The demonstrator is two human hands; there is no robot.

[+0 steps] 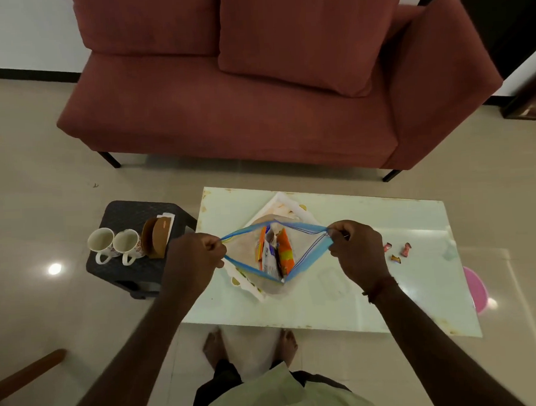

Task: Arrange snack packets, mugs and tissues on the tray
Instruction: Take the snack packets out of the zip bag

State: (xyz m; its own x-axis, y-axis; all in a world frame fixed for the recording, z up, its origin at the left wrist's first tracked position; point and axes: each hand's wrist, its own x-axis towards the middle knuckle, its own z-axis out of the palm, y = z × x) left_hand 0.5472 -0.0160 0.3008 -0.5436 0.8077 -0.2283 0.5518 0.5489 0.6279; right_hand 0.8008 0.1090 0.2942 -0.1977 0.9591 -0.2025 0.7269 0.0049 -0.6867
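zip bag (pixel 304 247) held open over tray (pixel 283 201)

its blue rim is pinched at either end by the left hand (pixel 195 256) and right hand (pixel 356 251), above the counter (pixel 370 216). snack packets (pixel 283 254) are seen inside. two mugs (pixel 101 242) and tissues (pixel 167 218) are set on the stool (pixel 130 213).

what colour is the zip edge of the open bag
Blue zip edge, clearest in the head view.
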